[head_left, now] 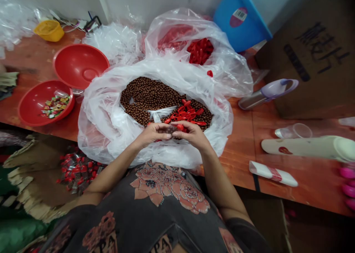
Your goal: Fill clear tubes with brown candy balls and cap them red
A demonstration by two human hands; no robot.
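Observation:
My left hand (154,133) and my right hand (191,133) meet fingertip to fingertip over the near edge of a big clear plastic bag (105,116). Both are closed in a pinch on one small object with a red end (179,127) between them. The bag holds a heap of small brown balls (149,96). A pile of red plastic pieces (188,113) lies on the balls just beyond my fingers. A second clear bag (222,57) behind it holds more red pieces (200,50).
Two red bowls stand at the left, one empty (80,64), one (30,105) with wrapped sweets (55,106). A yellow cup (50,30) sits far left. At the right are a cardboard box (313,53), a blue bin (241,18), a purple scoop (267,92) and a white tube (310,147).

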